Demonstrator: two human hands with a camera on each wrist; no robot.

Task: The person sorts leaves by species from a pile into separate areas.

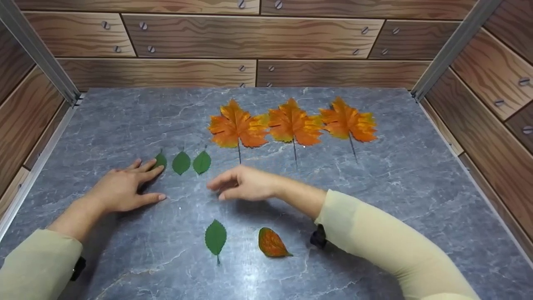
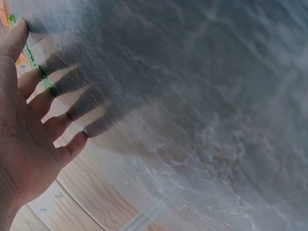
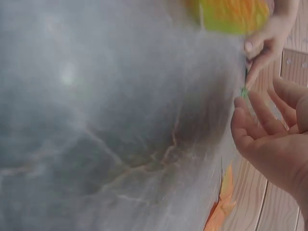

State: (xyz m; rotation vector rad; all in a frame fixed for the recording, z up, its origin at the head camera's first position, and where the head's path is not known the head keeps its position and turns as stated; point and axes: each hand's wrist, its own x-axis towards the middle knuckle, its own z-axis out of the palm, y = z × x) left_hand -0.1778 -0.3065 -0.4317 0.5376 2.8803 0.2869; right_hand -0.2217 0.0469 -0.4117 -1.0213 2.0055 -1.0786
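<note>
Left hand [image 1: 125, 189] — flat on the table [image 1: 125, 121] left of centre, fingers straight and spread, fingertips on the leftmost green leaf [image 1: 160, 161] and partly covering it. Grips nothing. Middle green leaf [image 1: 181, 163] and right green leaf [image 1: 202, 162] lie beside it, in a row toward the right edge, small gaps between.

Right hand [image 1: 250, 183] — near table centre, fingers loosely curled, holding nothing, just nearside of the left maple leaf's stem. Looks raised, shadow under it.

Left maple leaf [image 1: 237, 127], middle maple leaf [image 1: 293, 123] and right maple leaf [image 1: 348, 121]: orange, side by side along the far edge, stems toward the near edge. Edges meet or nearly so, can't tell which.

Toward the near edge: larger green leaf [image 1: 215, 237], stem pointing nearside; right of it, well apart, red-and-green leaf [image 1: 272, 243], tip toward the right edge.

Wood-patterned panels [image 1: 187, 35] stand behind the far edge.
</note>
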